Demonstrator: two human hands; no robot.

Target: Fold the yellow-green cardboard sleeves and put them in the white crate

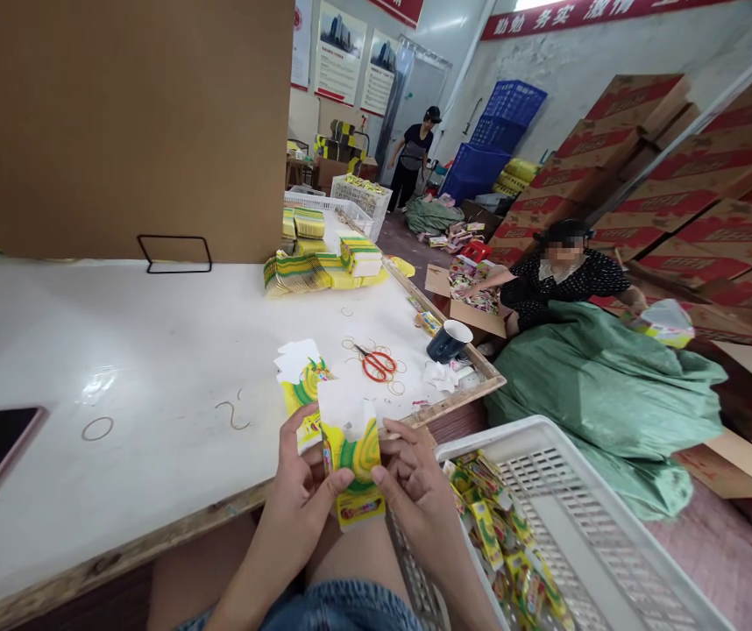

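Observation:
A yellow and green printed carton (354,456) with a white flap standing up at its top is held over my lap, just off the table's front edge. My left hand (308,486) grips its left side, thumb on the front face. On the opposite side my right hand (408,478) pinches the carton between thumb and fingers. Just behind it, a few flat cartons (297,394) of the same print lie fanned on the white table (166,350). Red-handled scissors (376,363) rest among loose rubber bands beyond my right hand.
To the right stands a white plastic crate (586,499) holding several small yellow packs. A dark mug (448,340) sits at the table's corner. Stacked cartons (310,272) and a large cardboard box (119,131) stand behind. A person (564,272) crouches beside a green sack (613,386).

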